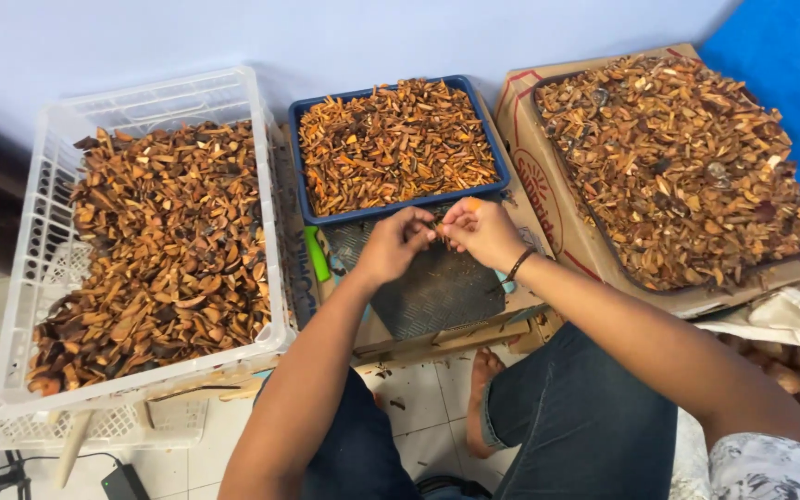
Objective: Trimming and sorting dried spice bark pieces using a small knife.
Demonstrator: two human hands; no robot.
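— brown chips everywhere. biggest heap sits in the cardboard tray (548, 199) on the right, another fills the white crate (30, 278) on the left.

— and the blue tray (300, 167) between them, smaller, also full.

— the hands?

— over the dark mat (428, 292), just in front of the blue tray. left hand (391, 245) and right hand (483, 231) meet fingertip to fingertip, fingers curled in, pinching a small chip (439, 227) between them.

— which hand has it?

— both seem to. too small to tell more.

Crate (34, 241) of chips (159, 250) at left, tray (400, 206) of pieces (395, 143) in middle, behind mat (437, 287); carton (548, 185) at right; 2 hands (395, 245) (483, 231) over mat's far edge.
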